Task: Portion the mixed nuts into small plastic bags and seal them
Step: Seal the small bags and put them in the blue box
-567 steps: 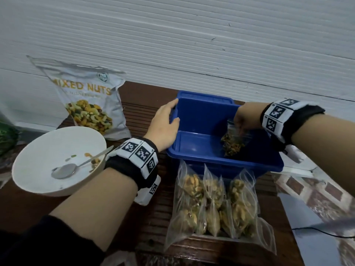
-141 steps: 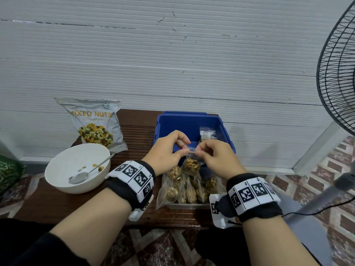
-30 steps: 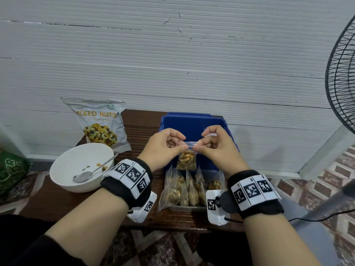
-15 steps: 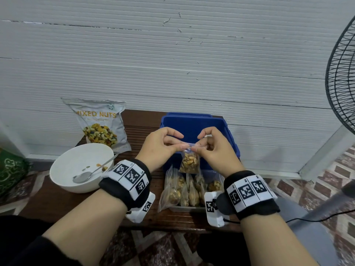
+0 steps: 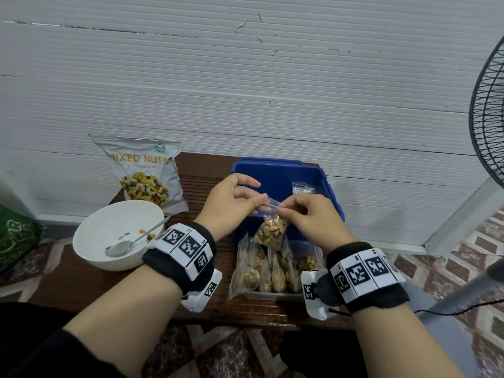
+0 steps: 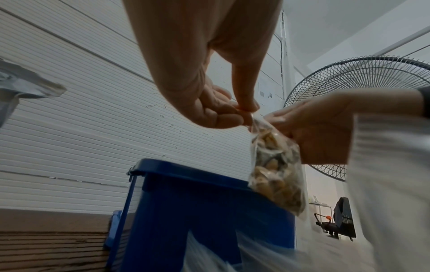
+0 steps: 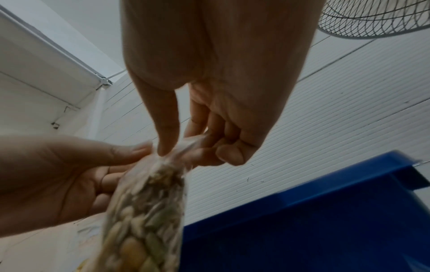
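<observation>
Wall (image 5: pixel 245 85): white, horizontally ribbed panels, a few scuffs and small chips. Low dark brown wooden table (image 5: pixel 79 279) with a slatted top, set against the wall. Floor (image 5: pixel 463 271) tiled in a maroon-and-cream diamond pattern. Standing fan (image 5: pixel 488 126) at right edge, black wire grille (only part in frame); thin black cable (image 5: pixel 450 312) trails across the floor near it. White post (image 5: pixel 463 214) leans diagonally at lower right. Green patterned cloth (image 5: pixel 16 236) at far left. Light dim, even, cool.

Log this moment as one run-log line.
step: sealing | left hand: pinches small bag top | right hand: pinches same top | bag: held above blue bin
</observation>
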Tool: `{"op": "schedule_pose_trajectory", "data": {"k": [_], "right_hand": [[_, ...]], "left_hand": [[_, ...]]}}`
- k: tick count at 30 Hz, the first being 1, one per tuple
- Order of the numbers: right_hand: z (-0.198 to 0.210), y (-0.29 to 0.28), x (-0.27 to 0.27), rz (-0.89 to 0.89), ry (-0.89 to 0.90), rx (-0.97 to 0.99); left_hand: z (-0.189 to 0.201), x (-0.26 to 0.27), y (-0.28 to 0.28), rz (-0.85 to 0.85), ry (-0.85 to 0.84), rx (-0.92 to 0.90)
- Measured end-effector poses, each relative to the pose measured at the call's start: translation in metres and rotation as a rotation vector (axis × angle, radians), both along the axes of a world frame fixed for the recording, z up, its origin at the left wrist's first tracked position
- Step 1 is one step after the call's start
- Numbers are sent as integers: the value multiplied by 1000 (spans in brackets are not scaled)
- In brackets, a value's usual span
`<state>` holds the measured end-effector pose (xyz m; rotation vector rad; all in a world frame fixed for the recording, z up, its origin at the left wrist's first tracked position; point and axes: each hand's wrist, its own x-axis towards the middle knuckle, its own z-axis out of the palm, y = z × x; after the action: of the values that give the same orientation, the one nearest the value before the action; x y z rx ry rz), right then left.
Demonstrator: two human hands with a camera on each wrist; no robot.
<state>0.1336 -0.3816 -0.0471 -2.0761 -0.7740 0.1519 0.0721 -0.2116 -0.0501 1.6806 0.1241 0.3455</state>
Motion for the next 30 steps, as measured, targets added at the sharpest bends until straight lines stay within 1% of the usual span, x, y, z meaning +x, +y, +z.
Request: {"op": "schedule_pose_trajectory", "data": {"k": [4, 8, 10, 13, 16, 19, 22, 25, 28, 30], "right_hand": [[8, -7, 10, -57, -11, -44], [37, -10, 21, -104, -37, -55], [57, -7, 32, -104, -59, -103], [80, 7, 60, -66, -122, -287], [88, 30, 90, 10, -186, -537], [82, 56, 117, 113, -212, -753], [63, 80, 142, 196, -176, -911], [42, 99, 161, 256, -174, -1016], [22, 109, 173, 317, -174, -1094], [13, 113, 178, 324, -160, -1120]], "left_hand": [[-7, 3, 18, 101, -60, 9], [-18, 11, 41, 211, -9, 88], [-23, 16, 49, 242, 30, 121], [-32, 27, 59, 251, 105, 172], [-38, 41, 66, 257, 166, 188], [-40, 58, 71, 240, 203, 172], [-42, 75, 75, 177, 225, 163], [-52, 88, 79, 112, 225, 168], [-63, 91, 82, 91, 204, 174], [-67, 92, 84, 85, 194, 172]]}}
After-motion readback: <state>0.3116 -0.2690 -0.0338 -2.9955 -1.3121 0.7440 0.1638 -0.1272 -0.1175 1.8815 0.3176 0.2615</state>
